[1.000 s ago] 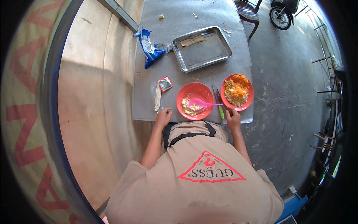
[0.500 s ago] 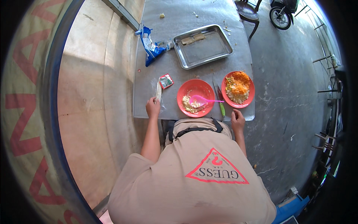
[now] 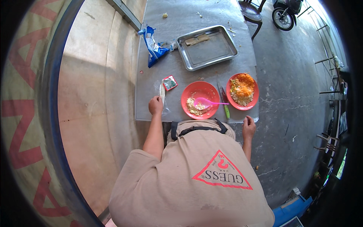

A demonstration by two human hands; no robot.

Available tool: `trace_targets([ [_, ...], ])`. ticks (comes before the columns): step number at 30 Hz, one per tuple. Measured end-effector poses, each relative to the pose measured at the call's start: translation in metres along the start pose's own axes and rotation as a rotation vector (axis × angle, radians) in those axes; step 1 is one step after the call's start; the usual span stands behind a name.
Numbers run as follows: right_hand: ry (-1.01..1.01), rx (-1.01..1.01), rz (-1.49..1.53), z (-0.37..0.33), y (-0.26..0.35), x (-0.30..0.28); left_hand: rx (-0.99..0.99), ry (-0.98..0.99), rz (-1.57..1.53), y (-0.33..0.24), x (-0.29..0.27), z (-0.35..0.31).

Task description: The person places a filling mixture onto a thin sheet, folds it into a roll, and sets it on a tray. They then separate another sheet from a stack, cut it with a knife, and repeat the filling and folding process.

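Note:
At the table's left front, my left hand (image 3: 155,106) is closed, its fingertips against the lower end of a pale, flat strip (image 3: 162,92) lying on clear plastic. Whether it grips the strip is hard to see. A small red-edged packet (image 3: 169,83) lies beside the strip. My right hand (image 3: 248,128) is curled with fingers together just off the front edge, below the right bowl; what it may hold is hidden. Between my hands, a red-orange bowl (image 3: 201,87) has pale crumbly filling (image 3: 193,107) and a pink spoon (image 3: 206,102) resting in it.
A green-handled knife (image 3: 226,111) lies between that bowl and another bowl (image 3: 256,93) heaped with shredded orange and pale food. Farther back are a metal tray (image 3: 210,52) with folded tan pieces (image 3: 197,39) and a blue-white bag (image 3: 153,49). A chair (image 3: 251,12) stands beyond.
My right hand has moved a little right and toward me, away from the table edge. My left hand stays by the pale strip. The whole view has shifted slightly.

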State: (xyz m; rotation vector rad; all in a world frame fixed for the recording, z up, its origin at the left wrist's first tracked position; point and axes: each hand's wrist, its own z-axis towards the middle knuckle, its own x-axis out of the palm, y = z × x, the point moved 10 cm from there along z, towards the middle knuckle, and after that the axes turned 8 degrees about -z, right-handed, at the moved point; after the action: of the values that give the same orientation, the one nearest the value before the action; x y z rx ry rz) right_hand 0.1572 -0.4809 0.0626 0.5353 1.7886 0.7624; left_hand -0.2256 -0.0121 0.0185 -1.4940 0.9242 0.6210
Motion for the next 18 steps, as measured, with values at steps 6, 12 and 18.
trace_targets([
  [6, 0.020, -0.090, -0.047, 0.007, 0.013, 0.010, 0.144, -0.027, 0.078, -0.010, 0.001, -0.008],
  [12, 0.037, -0.086, -0.056, 0.013, 0.012, 0.008, -0.037, 0.047, -0.246, 0.013, 0.007, -0.006],
  [18, 0.041, -0.089, -0.042, 0.018, 0.015, 0.004, -0.040, 0.000, -0.248, 0.021, 0.003, -0.001],
])
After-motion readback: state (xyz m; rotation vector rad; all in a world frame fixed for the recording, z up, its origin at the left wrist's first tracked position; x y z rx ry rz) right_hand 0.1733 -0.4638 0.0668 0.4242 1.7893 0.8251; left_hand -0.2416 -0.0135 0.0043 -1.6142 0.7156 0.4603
